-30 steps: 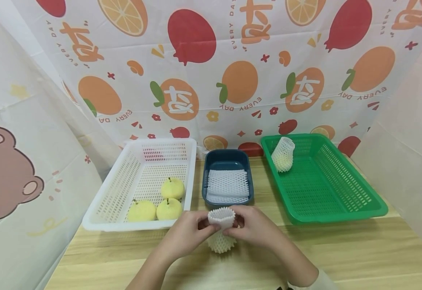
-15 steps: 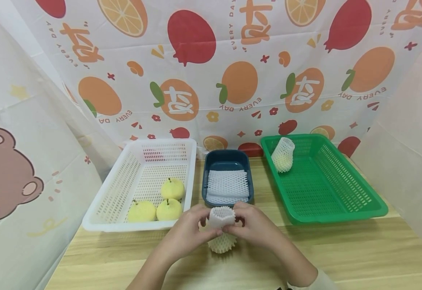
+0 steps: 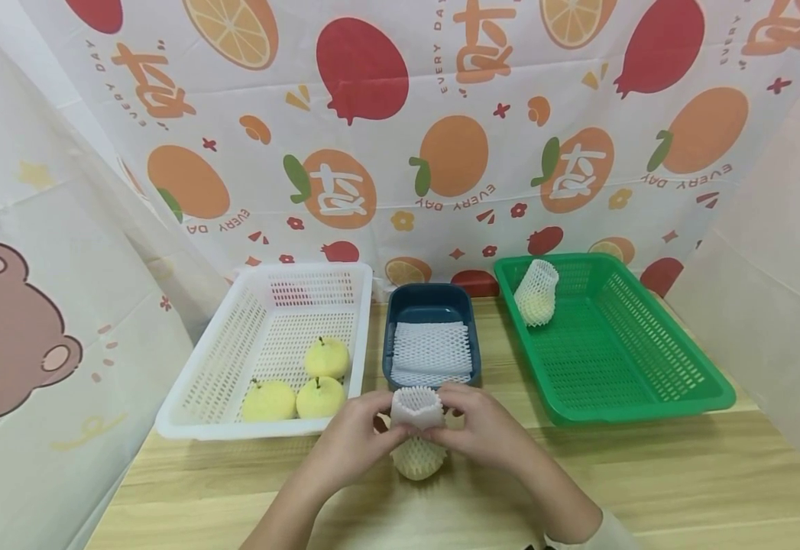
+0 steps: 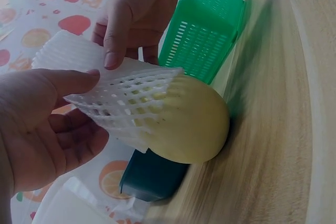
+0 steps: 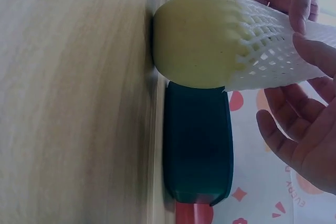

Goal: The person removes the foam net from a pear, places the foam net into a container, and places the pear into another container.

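Note:
A yellow pear (image 4: 197,121) stands on the wooden table in front of me. A white foam net sleeve (image 3: 416,409) covers its upper part, while the lower part is bare in both wrist views. My left hand (image 3: 354,435) pinches the sleeve's left side between thumb and fingers. From the right, my right hand (image 3: 478,428) pinches the same sleeve near its upper part, the two thumbs close together. The sleeve's open upper end rises above the hands.
At left, a white basket (image 3: 196,416) holds 3 bare pears (image 3: 269,401). Behind my hands sits a dark blue bin (image 3: 430,294) with flat foam nets (image 3: 432,351). A green basket (image 3: 606,344) at right holds one netted pear (image 3: 537,294).
The sleeve has slid up, so its jagged lower edge no longer reaches the pear's bottom and more pear is bare. Both hands have shifted slightly on it.

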Available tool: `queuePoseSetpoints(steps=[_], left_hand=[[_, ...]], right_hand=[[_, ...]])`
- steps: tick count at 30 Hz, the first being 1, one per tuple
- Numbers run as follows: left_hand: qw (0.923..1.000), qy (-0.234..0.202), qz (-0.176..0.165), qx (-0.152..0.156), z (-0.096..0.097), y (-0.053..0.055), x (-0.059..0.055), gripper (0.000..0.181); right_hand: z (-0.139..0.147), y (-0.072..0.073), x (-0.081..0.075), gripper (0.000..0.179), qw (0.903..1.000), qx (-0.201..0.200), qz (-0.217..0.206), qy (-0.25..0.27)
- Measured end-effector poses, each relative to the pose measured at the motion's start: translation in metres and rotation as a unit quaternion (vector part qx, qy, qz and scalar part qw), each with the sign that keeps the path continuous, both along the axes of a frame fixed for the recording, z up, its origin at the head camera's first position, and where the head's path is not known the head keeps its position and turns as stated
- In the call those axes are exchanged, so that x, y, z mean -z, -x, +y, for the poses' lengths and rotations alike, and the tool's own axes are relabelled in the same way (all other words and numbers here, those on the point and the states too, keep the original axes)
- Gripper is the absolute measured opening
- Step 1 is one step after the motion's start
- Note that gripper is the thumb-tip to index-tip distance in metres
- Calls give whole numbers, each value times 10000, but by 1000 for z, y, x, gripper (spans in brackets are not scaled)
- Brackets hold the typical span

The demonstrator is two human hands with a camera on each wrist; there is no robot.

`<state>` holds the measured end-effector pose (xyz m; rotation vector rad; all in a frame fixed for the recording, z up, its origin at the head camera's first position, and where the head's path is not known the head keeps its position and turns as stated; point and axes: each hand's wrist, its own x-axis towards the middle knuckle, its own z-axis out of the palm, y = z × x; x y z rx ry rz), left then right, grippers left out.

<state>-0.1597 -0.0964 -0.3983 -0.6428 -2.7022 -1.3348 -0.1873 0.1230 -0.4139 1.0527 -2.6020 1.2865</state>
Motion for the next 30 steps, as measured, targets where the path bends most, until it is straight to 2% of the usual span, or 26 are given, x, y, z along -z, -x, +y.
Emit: queuePoseSetpoints(steps=[5, 11, 20, 25, 30], left_hand=[[9998, -188, -20, -7, 0, 0, -1, 27], [9997, -183, -166, -2, 1, 0, -2, 37], [9986, -443, -166, -250, 2, 1, -2, 33], [9979, -570, -150, -285, 1, 2, -1, 33], [9972, -623, -375, -167, 0, 2, 0, 43]], right_hand=[[1, 0, 0, 19, 9998, 164, 25, 68], [2, 0, -1, 16, 9991, 308, 77, 277], [0, -1, -3, 39, 9984, 122, -516, 178], [0, -1, -2, 40, 9984, 130, -551, 45], [0, -2, -2, 38, 9984, 248, -486, 146]])
